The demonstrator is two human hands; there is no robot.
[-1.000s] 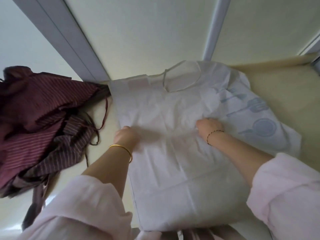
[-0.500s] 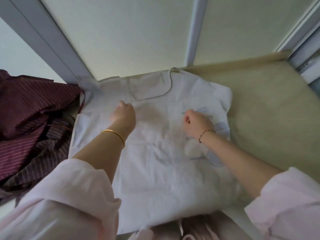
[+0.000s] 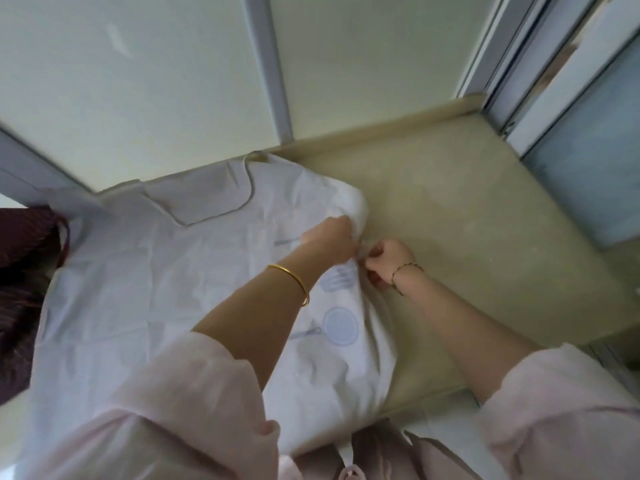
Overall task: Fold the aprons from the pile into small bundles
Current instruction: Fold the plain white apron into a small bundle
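A white apron [image 3: 156,271] is spread on the beige tabletop [image 3: 485,220]; a maroon striped pile [image 3: 20,271] is heaped just beside it.

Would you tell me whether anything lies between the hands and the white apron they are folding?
Nothing visible does. The left hand and right hand both grip the white apron at its right edge. The maroon striped aprons lie off to its left side, clear of both hands.
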